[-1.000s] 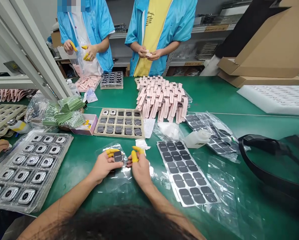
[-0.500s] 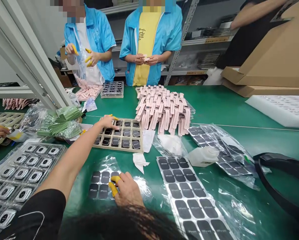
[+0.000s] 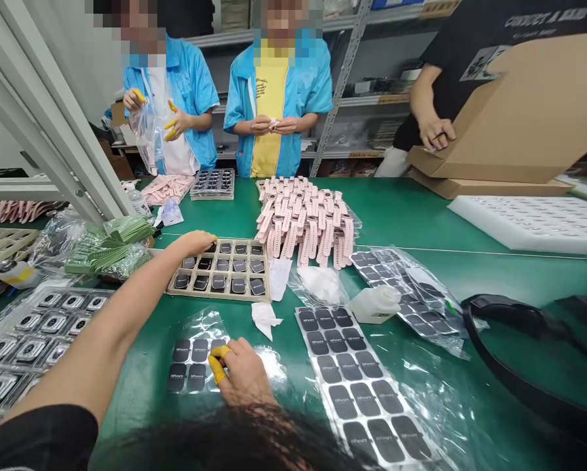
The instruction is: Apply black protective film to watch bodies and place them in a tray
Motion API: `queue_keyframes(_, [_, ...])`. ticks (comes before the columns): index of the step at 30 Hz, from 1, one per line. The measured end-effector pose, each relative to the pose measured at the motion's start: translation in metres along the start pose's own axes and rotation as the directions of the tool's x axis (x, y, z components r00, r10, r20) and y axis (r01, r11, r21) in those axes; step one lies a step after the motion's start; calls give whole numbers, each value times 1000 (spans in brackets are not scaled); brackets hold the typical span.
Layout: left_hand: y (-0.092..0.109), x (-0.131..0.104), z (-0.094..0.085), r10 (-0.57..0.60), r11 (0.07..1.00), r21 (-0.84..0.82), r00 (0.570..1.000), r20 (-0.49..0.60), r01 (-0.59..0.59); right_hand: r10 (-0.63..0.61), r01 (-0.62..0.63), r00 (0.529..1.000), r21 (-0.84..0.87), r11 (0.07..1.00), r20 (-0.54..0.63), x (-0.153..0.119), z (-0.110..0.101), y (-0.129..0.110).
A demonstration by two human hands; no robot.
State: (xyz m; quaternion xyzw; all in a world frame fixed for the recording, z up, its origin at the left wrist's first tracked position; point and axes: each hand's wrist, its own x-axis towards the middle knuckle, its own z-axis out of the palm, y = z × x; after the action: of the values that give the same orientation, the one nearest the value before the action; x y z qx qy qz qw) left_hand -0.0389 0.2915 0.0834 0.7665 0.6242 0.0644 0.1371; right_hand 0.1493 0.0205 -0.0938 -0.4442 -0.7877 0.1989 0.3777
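Observation:
My left hand (image 3: pixel 197 243) reaches over the far left corner of a beige compartment tray (image 3: pixel 175 292) holding square dark watch bodies (image 3: pixel 218 282). Its fingers bend down there and are mostly hidden; one yellow-covered fingertip shows. Close to me, my right hand (image 3: pixel 247 373), yellow covers on thumb and forefinger, is closed in a pinch at the right part of a small clear sheet of black square stickers (image 3: pixel 197 377). The hand hides some of those stickers.
A long sticker sheet (image 3: pixel 362 399) lies right, near a white bottle (image 3: pixel 375 304) and black headband-like object (image 3: pixel 489 366). Pink-strapped watches (image 3: pixel 307 219) are stacked beyond the tray. Clear trays of watch bodies (image 3: pixel 31 347) lie left. Co-workers stand across the table; one handles a cardboard box (image 3: pixel 514 118).
My left hand has moved left across the tray to its far corner. My right hand stays at the small sticker sheet. A co-worker's hand has come down to the box, and the view has shifted.

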Motion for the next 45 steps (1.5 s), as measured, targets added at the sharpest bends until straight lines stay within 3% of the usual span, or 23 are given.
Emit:
queue_keyframes(3, [21,-58,16,-42,990,-143,981,-188,15,40,-30,995,110,993,-86,6,-10,-1])
queue_keyframes(6, [35,-140,51,-71,934,-357,970,-234,-18,125,-26,946,311,950,-301,11,-31,-3])
queue_keyframes(8, [39,-194,77,-87,615,-789,992,-92,-19,57,64,943,347,936,-328,13,-49,-3])
queue_keyframes(9, [39,-216,87,-94,468,-883,995,-11,35,-15,115,960,343,932,-281,14,-57,-3])
queue_keyframes(11, [41,-250,102,-52,282,-942,983,176,184,-135,175,981,348,921,-136,15,-69,-4])
queue_keyframes(13, [43,-268,109,-8,181,-938,954,300,296,-160,155,987,373,915,-18,15,-76,-7])
queue_keyframes(18, [47,-274,109,93,8,-895,891,445,446,-49,8,996,475,880,74,16,-87,-34])
queue_keyframes(20, [44,-271,109,77,-68,-887,888,452,457,103,-89,995,589,803,11,15,-98,-43])
queue_keyframes(22, [40,-267,109,-30,-93,-920,923,384,380,316,-242,949,659,712,6,13,-112,-44])
queue_keyframes(24, [36,-263,109,-161,-43,-964,950,267,264,429,-406,900,517,754,81,10,-126,-35])
queue_keyframes(26, [33,-260,110,-219,17,-981,958,185,194,460,-475,880,219,852,119,11,-135,-20])
queue_keyframes(28, [32,-258,110,-205,44,-983,965,166,179,448,-449,893,11,894,52,18,-140,-4])
queue_keyframes(31, [33,-259,111,-144,97,-974,971,191,206,328,-331,944,-145,933,-46,41,-139,20])
queue_keyframes(33, [35,-260,113,-128,137,-968,973,195,212,274,-272,961,-247,930,-26,55,-138,34])
queue_keyframes(36, [37,-260,116,-126,118,-975,977,172,187,310,-288,950,-290,913,31,59,-135,43])
queue_keyframes(38, [38,-259,118,-129,89,-980,978,166,178,262,-245,964,-227,943,45,51,-129,35])
queue_keyframes(42, [39,-256,122,-143,136,-978,980,138,157,-10,10,1000,-13,1000,-25,35,-98,-7])
queue_keyframes(45, [40,-256,122,-148,183,-975,984,100,127,-152,152,988,-47,987,12,38,-78,-25])
